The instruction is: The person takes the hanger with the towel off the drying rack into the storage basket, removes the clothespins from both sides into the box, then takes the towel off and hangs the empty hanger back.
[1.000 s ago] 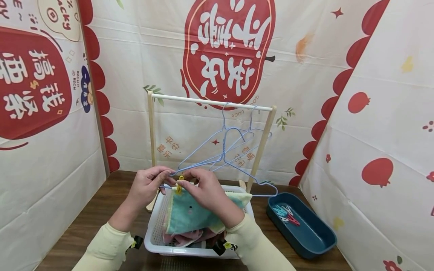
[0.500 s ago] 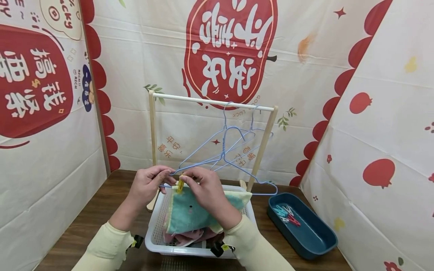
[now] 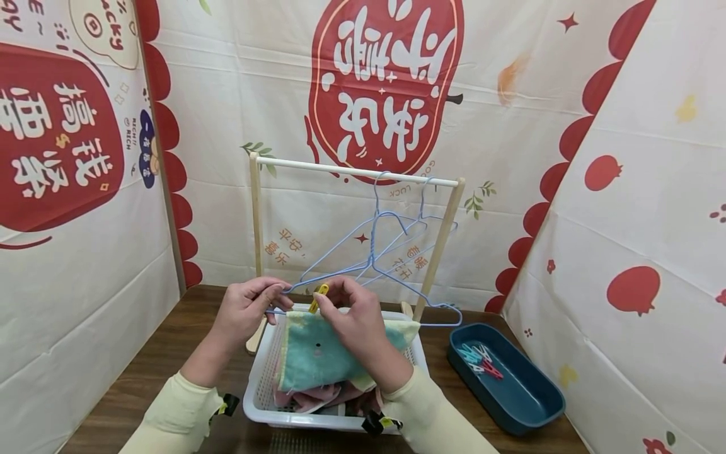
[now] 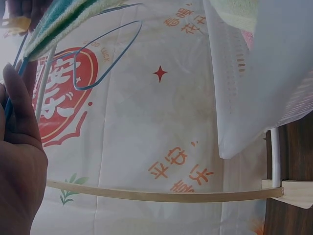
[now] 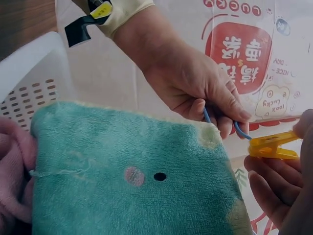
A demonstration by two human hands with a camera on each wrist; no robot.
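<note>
My left hand (image 3: 245,312) grips the left end of a blue wire hanger (image 3: 372,249), held up in front of the rack. Over the hanger's lower bar hangs a small teal towel (image 3: 303,359) with cream edges, a black dot and a pink spot. My right hand (image 3: 354,321) pinches a yellow clothespin (image 5: 274,145) between thumb and fingers. In the head view the clothespin overlaps the towel's top edge, right of its left corner. The right wrist view has the towel corner apart from it, with the bent hanger wire close to its tip.
A white perforated basket (image 3: 262,413) with pink cloth in it stands under the towel. Behind it rises a wooden rack (image 3: 253,221) with a white rod, two more blue hangers (image 3: 334,247) on it. A dark blue tray (image 3: 524,397) at right holds several clothespins (image 3: 481,360).
My right hand has moved the yellow clothespin up and right, away from the towel's left corner. The left hand stays at the hanger's end.
</note>
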